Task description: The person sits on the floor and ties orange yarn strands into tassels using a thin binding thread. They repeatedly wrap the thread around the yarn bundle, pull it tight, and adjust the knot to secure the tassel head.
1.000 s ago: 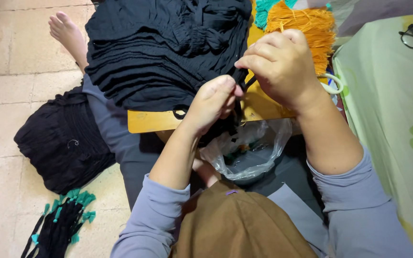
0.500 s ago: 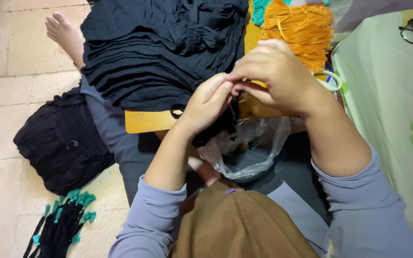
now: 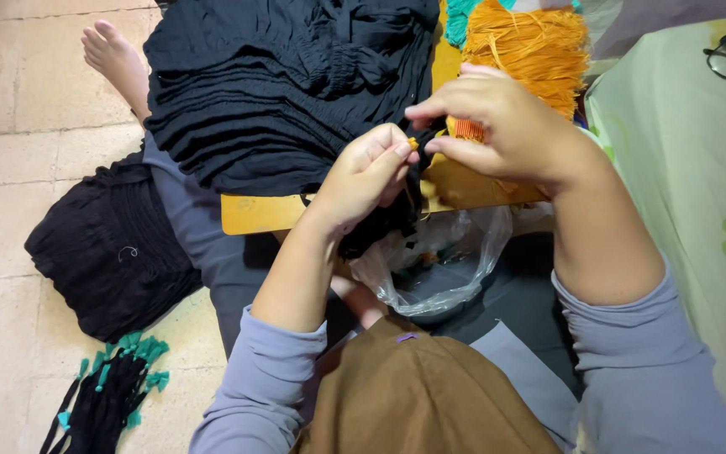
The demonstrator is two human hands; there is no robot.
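Both hands — left hand (image 3: 363, 176), right hand (image 3: 506, 126) — pinched shut on a small orange tassel (image 3: 414, 144), black cloth (image 3: 380, 227) dangling beneath.

**Black strip and orange tuft, pinched between two hands**

A narrow black strip (image 3: 397, 206) of soft, crinkled fabric hangs slack from the fingertips, its lower end trailing down over the edge of a wooden board. At its top sits a small orange tuft (image 3: 414, 143), a tiny bright bundle of threads held right against the strip. The left hand (image 3: 361, 178) pinches it from below; the right hand (image 3: 497, 126) pinches it from beside, fingertips nearly touching.
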